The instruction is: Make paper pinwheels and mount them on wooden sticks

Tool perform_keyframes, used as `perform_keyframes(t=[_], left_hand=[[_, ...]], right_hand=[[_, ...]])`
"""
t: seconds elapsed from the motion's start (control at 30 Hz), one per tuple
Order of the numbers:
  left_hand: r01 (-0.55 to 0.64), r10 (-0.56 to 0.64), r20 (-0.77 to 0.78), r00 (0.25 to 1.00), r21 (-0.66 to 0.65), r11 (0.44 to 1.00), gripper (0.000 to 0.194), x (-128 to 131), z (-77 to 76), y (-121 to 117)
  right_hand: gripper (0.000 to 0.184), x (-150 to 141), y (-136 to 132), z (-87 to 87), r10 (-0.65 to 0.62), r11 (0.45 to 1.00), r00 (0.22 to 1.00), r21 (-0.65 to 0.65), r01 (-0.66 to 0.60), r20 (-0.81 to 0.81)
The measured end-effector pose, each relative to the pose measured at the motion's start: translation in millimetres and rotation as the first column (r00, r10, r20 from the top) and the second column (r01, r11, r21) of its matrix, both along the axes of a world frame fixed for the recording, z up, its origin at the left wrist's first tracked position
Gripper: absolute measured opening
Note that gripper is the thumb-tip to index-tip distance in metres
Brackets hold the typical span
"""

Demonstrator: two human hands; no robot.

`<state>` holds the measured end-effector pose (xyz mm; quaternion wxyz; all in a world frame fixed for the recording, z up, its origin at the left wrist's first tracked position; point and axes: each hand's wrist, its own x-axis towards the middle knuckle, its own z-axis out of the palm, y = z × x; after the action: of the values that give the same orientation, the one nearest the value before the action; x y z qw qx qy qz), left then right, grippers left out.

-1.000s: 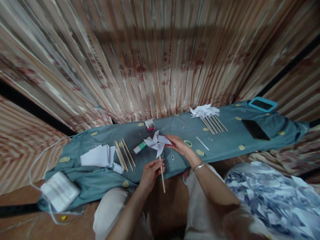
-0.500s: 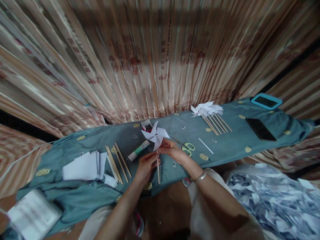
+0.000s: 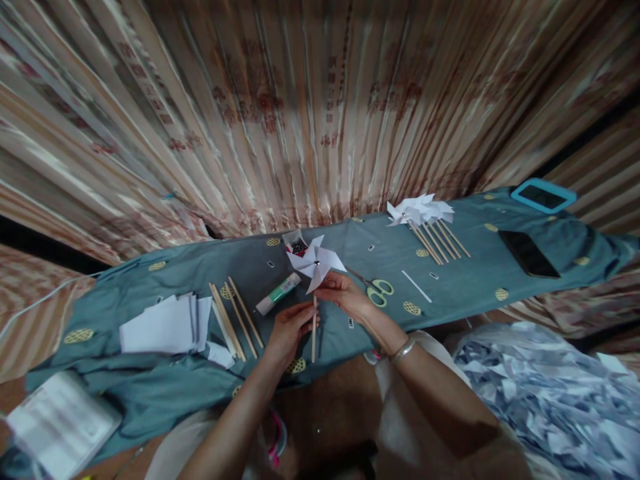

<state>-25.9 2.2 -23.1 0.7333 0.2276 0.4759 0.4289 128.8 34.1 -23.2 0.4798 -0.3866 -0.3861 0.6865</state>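
A white paper pinwheel (image 3: 316,259) on a wooden stick is held upright over the cloth-covered table, a dark pin head at its centre. My left hand (image 3: 289,331) is closed round the stick below the blades. Fingers of my right hand (image 3: 347,297) close on the pinwheel just under its blades; their exact grip is partly hidden. Behind the blades, partly covered, stands a small open box (image 3: 297,244) with dark and red bits in it. A glue stick (image 3: 279,294) lies left of the pinwheel. Green-handled scissors (image 3: 379,291) lie beyond my right hand.
Cut paper sheets (image 3: 160,325) and loose wooden sticks (image 3: 227,321) lie on the left. Several pinwheels (image 3: 425,210) rest at the back right, near a black phone (image 3: 530,253) and a blue-framed device (image 3: 544,196). A bag of paper scraps (image 3: 545,400) stands lower right.
The view has shifted slightly. Both hands keep hold of the pinwheel, whose blades sit at a slightly different angle. More of the scissors' handles shows beside my right hand.
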Motion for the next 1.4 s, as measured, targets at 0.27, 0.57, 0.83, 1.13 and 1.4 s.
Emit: perform_keyframes(t=[0.27, 0.57, 0.83, 1.13, 1.4], left_hand=[[-0.030, 0.031, -0.051, 0.998, 0.027, 0.999, 0.047, 2.5, 3.5, 3.0], [-0.007, 0.025, -0.184, 0.983, 0.096, 0.995, 0.044, 6.6, -2.9, 3.5], [-0.002, 0.040, -0.229, 0.973, 0.167, 0.986, 0.041, 8.9, -4.2, 6.1], [-0.022, 0.070, -0.243, 0.968, 0.196, 0.980, 0.039, 9.3, -5.9, 7.0], [-0.058, 0.099, -0.218, 0.971, 0.186, 0.981, 0.037, 10.0, -6.0, 8.9]], right_hand=[[0.062, 16.7, 0.6, 14.6, -0.006, 1.000, 1.000, -0.016, 0.006, 0.013], [0.044, 34.5, 27.0, 26.6, -0.400, 0.916, 0.917, -0.018, 0.400, 0.016], [0.038, 31.4, 31.5, 21.4, -0.442, 0.897, 0.883, 0.064, 0.438, 0.156], [0.027, 31.1, 29.9, 21.1, -0.423, 0.906, 0.894, 0.077, 0.416, 0.147], [0.035, 24.4, 26.7, 19.6, -0.376, 0.927, 0.910, 0.073, 0.369, 0.176]])
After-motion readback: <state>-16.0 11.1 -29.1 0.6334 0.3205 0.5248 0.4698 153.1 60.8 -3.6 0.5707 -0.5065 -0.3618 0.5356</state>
